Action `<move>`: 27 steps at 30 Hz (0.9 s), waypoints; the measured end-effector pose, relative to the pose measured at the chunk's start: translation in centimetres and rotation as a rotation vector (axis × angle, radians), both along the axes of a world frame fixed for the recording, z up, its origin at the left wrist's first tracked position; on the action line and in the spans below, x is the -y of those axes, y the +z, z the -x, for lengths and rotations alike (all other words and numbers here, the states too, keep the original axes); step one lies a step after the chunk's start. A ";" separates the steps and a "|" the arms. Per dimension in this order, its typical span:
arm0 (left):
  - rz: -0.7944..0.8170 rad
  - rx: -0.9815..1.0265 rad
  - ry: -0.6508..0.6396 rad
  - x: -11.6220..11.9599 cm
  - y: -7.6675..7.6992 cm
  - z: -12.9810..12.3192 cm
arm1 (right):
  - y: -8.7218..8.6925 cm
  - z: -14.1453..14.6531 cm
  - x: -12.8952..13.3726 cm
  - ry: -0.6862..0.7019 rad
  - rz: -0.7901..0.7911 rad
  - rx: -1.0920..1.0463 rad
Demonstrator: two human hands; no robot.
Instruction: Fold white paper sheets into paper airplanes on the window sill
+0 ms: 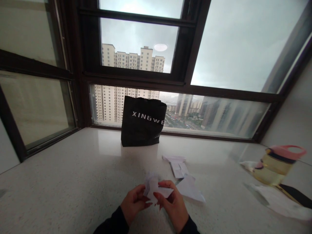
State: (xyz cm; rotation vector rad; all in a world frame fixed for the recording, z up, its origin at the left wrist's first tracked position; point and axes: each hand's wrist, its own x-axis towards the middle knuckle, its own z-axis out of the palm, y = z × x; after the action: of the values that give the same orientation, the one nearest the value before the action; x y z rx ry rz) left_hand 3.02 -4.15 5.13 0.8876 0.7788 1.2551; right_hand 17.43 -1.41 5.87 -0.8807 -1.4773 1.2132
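Note:
Between my two hands is a piece of folded white paper [153, 187], held just above the pale speckled counter. My left hand [134, 200] pinches its left side. On the right side, my right hand [172, 203] grips a pointed flap, with the thumb pressed on the front. The paper's upper part is blurred, so its exact folded shape is unclear. Just beyond my right hand lie a folded white paper piece [179, 167] and a triangular white paper piece [191, 188], close together on the counter.
A black bag [143, 125] with white lettering stands upright against the window. At the right are a yellowish bottle [274, 167] with a pink lid, a dark flat object [296, 195] and a crumpled white tissue or wrapper [280, 200]. Windows [136, 42] edge the counter [60, 185].

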 end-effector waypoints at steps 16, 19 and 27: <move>-0.070 -0.176 -0.003 0.1 0.2 -0.5 | 0.5 0.2 0.5 0.012 -0.068 0.085; -0.030 -0.133 0.027 0.0 0.0 -0.5 | 0.2 0.2 0.2 -0.095 -0.091 -0.038; -0.287 -0.435 0.064 -0.1 -0.7 0.2 | -0.5 -0.4 -1.0 0.009 -0.081 0.173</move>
State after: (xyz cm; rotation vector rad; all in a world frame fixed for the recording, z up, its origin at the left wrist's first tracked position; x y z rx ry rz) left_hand 2.86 -4.08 4.46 1.4079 0.9876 1.2655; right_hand 17.82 -0.42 5.38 -0.9435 -1.6583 1.0975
